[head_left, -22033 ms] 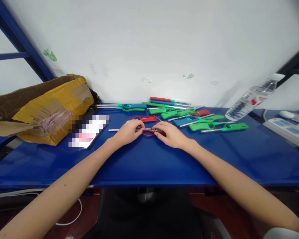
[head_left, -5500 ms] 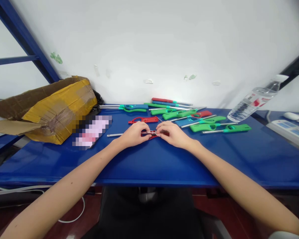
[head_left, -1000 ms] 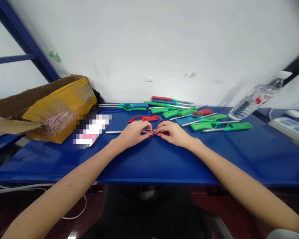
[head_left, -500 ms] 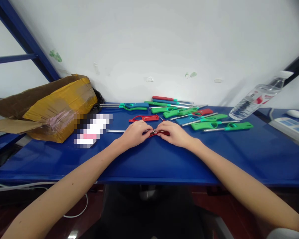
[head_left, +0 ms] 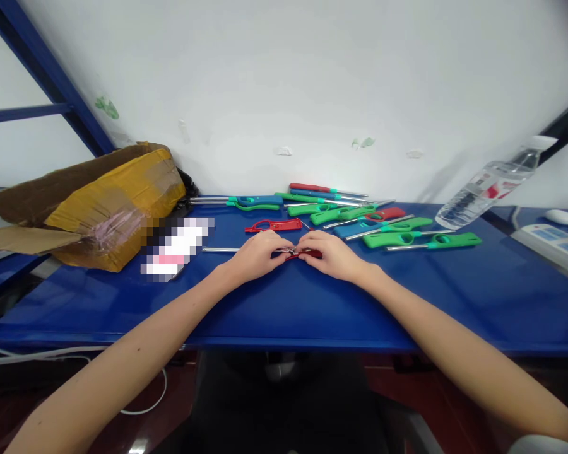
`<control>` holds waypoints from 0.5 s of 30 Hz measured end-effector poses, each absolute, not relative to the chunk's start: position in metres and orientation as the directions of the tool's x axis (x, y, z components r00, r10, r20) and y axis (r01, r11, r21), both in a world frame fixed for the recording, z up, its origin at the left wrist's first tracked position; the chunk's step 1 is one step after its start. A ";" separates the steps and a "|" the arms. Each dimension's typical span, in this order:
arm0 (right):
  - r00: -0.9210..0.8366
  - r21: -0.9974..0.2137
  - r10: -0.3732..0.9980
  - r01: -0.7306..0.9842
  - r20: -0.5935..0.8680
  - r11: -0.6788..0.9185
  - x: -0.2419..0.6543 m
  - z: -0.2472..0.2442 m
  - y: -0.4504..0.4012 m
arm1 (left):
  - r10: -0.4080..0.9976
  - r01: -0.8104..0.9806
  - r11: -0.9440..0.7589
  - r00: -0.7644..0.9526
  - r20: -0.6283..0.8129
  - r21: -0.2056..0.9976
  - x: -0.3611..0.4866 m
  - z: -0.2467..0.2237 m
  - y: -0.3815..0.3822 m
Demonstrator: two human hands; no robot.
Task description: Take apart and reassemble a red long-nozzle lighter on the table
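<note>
Fingertips of the left hand [head_left: 255, 258] have drawn nearer those of the right hand [head_left: 331, 254] since a second ago, narrowing the gap between them; both now appear to bear on the same small spot. The right grip is clamped on a dark red plastic lighter handle [head_left: 315, 253]. The left grip looks pinched on that same handle, though its fingers hide exactly which part. Tiny metal-looking pieces show between the two grips, too small to tell apart.

The handle sits just in front of the loose red plastic half-shell [head_left: 288, 224], which lies on the glossy blue surface [head_left: 293, 315] and has not moved. A slim silver metal tube [head_left: 220, 250] juts out beyond the left hand, to the front left of the half-shell; its inner end is hidden.

Right of the half-shell and behind it spread long-nosed green, blue and red lighters [head_left: 392, 238]. Well left of it are a phone with a blurred screen [head_left: 177, 249] and a yellow-taped brown cardboard box [head_left: 118, 202]; far to its right stands a clear plastic bottle [head_left: 495, 183].
</note>
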State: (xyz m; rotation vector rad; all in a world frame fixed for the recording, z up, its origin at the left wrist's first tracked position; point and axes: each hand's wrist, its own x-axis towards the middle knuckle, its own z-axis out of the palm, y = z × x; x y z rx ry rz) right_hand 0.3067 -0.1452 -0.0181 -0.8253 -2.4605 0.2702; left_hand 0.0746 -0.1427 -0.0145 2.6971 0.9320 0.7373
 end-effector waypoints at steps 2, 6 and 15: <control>-0.674 -0.345 0.610 0.504 0.417 0.792 0.307 -0.018 -0.145 | 0.619 0.525 -0.785 0.684 0.387 0.329 0.075 -0.013 -0.143; -0.674 -0.352 0.611 0.500 0.416 0.791 0.307 -0.018 -0.145 | 0.624 0.528 -0.781 0.687 0.373 0.333 0.074 -0.009 -0.144; -0.671 -0.345 0.615 0.510 0.414 0.788 0.307 -0.019 -0.145 | 0.663 0.567 -0.748 0.663 0.347 0.346 0.073 -0.008 -0.144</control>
